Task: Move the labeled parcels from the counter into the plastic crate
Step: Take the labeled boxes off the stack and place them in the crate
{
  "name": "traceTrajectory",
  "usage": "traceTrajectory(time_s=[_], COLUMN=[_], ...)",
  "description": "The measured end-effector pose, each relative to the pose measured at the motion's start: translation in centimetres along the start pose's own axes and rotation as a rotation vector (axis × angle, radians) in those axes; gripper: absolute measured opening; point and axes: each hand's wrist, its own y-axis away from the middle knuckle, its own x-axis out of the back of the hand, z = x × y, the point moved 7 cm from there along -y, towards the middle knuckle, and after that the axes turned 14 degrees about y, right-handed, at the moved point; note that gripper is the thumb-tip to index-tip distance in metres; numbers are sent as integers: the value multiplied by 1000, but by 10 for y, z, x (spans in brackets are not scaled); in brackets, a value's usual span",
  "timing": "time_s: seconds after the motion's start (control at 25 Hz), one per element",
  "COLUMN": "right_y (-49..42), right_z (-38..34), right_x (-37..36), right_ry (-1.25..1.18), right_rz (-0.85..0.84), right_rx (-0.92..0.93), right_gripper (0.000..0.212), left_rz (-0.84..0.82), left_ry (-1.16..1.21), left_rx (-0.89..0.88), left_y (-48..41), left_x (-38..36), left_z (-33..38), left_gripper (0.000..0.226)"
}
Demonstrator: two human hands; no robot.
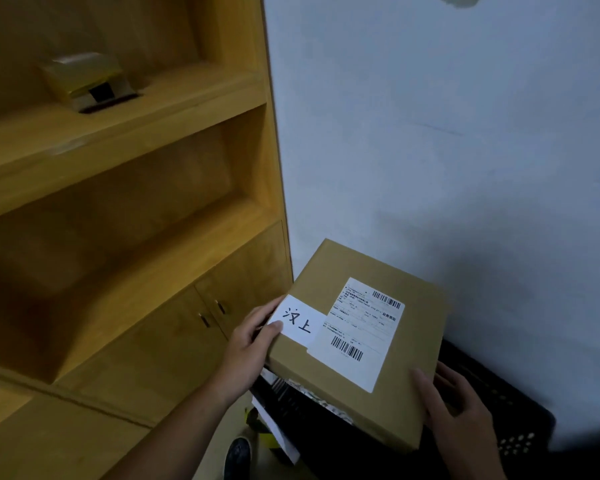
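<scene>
A flat brown cardboard parcel (329, 271) with a white shipping label and a small handwritten tag is held above a black plastic crate (499, 403) at the lower right. My left hand (253, 341) grips the parcel's left edge, thumb on the handwritten tag. On the near right corner, my right hand (458, 410) holds the parcel with the thumb on top and fingers underneath. Other labelled items show inside the crate under the parcel's near edge.
A wooden shelf unit (125, 140) with cupboard doors fills the left; a small gold box (87, 81) sits on an upper shelf. A pale wall (447, 133) stands behind the crate. A dark shoe (238, 455) and white papers lie on the floor beside the crate.
</scene>
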Motion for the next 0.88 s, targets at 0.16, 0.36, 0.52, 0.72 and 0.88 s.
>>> traceTrajectory(time_s=[0.16,0.36,0.52,0.72,0.88], right_y=[-14,-13,-11,-39,-80], right_z=[-20,-47,-61,-60,-30], right_x=[-55,-113,-130,-127,-121], right_ry=[4,-29,-17,43,88], right_rz=[95,221,309,346,378], right_rx=[-11,-72,-78,-93,-123], right_gripper=[51,39,34,34,38], left_rz=[-124,-255,-376,-453,-486], left_ry=[27,86,38,-2,-80], left_rx=[47,125,131,148,170], left_y=[-70,-141,-181,-213,-234], left_x=[40,76,81,63,38], left_z=[-2,8,7,-19,-56], left_gripper=[41,40,43,40,41])
